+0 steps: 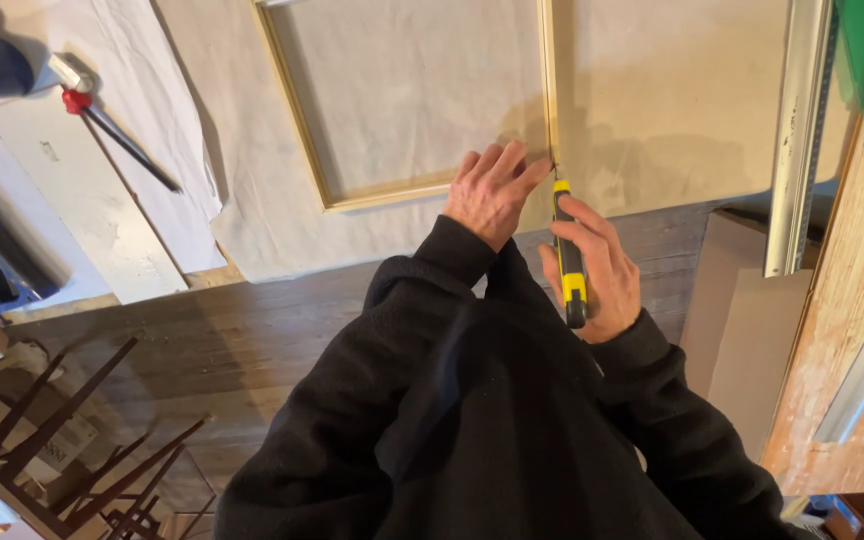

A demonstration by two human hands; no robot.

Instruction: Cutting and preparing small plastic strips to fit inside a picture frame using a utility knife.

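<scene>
Yellow-black knife (569,250) beside wooden frame (392,195)

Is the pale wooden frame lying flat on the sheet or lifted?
Flat. The pale wooden frame lies on the beige sheet, the left hand pressing its corner, no gap visible beneath.

Both arms wear loose black fleece sleeves with ribbed cuffs, hands bare.
</scene>
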